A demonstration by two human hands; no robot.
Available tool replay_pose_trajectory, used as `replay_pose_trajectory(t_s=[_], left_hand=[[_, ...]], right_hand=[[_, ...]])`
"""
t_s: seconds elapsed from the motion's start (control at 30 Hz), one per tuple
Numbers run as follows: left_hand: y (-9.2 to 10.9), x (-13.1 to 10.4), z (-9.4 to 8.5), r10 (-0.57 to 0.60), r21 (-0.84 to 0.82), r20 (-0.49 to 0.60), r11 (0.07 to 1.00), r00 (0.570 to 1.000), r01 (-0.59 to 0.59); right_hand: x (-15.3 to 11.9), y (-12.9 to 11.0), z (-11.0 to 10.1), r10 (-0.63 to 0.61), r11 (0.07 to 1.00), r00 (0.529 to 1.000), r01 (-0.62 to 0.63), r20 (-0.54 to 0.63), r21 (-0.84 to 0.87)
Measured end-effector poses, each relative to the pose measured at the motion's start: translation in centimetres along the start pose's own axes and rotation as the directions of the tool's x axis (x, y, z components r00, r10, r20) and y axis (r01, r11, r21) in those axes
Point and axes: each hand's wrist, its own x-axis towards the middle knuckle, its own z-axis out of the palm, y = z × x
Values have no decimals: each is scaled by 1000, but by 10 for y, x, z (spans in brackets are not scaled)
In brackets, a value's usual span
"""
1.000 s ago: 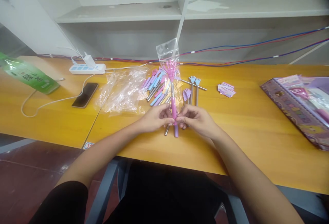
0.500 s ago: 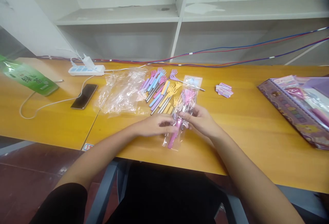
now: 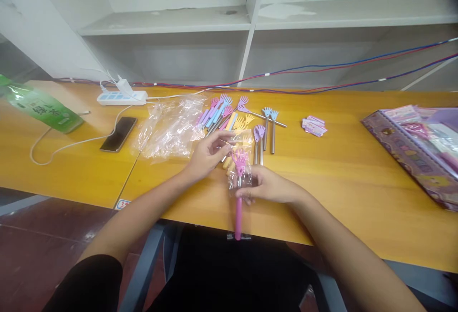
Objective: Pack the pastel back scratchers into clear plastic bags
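1. My right hand (image 3: 270,185) clamps one clear plastic bag (image 3: 232,178), one pink hand-headed stick (image 3: 238,216) inside.
2. My left hand (image 3: 205,157) meets the bag's top; its grip I cannot tell.
3. Beyond my right: two light-blue-headed metal rods (image 3: 273,140), two lilac-headed (image 3: 256,152).

Gripping a pink scratcher (image 3: 238,214) inside a clear bag (image 3: 246,216) with the right hand (image 3: 268,185). Holding the left hand (image 3: 207,155), fingers curled, near the bag's upper end. Having, on the wooden table (image 3: 343,192), colourful scratchers (image 3: 219,110) just beyond, a phone (image 3: 119,134) farther left, small cards (image 3: 314,125) and a purple box (image 3: 404,154) to the right.
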Motion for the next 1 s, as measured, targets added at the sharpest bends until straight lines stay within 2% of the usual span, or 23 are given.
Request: replay_pose_trajectory(t_s=[0.4, 0.57, 0.77, 0.83, 1.0], left_hand=[[2, 0, 1, -46, 0, -91, 999, 995, 46], [1, 2, 0, -15, 25, -143, 1000, 990, 18], [3, 3, -1, -37, -143, -240, 990, 970, 2], [3, 3, -3, -23, -134, -237, 991, 971, -9], [1, 3, -6, -84, -93, -179, 993, 980, 68]], right_hand=[[-1, -2, 2, 49, 996, 997, -45, 53, -70], [0, -3, -1, 25, 987, 998, -14, 66, -161], [-1, -3, -2, -33, 952, 995, 59, 91, -301], [-1, -3, -2, -32, 954, 995, 58, 93, -294], [0, 0, -3, -25, 967, 999, 36, 47, -250]])
